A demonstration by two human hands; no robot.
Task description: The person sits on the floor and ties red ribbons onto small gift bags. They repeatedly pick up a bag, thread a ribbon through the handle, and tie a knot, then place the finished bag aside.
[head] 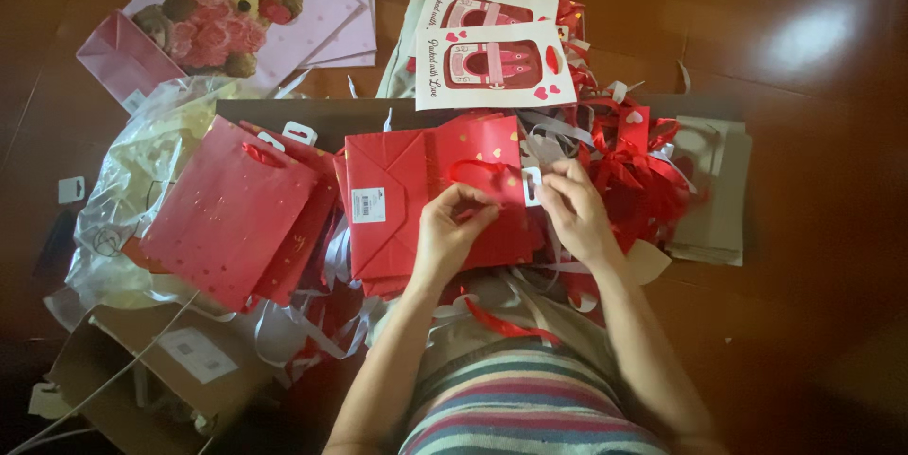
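A flat red paper gift bag (416,181) with small gold hearts lies folded in front of me, a white sticker on its left part. My left hand (452,233) pinches its red ribbon handle (478,171) near the bag's middle. My right hand (577,209) pinches a small white hang tag (532,185) at the bag's right edge. Both hands rest on the bag.
A stack of red bags (232,209) lies to the left beside crumpled clear plastic (132,181). White heart-printed bags (492,62) lie beyond, pink bear-printed bags (236,10) at far left, tangled red and white ribbons (634,162) to the right, a cardboard box (161,370) at lower left.
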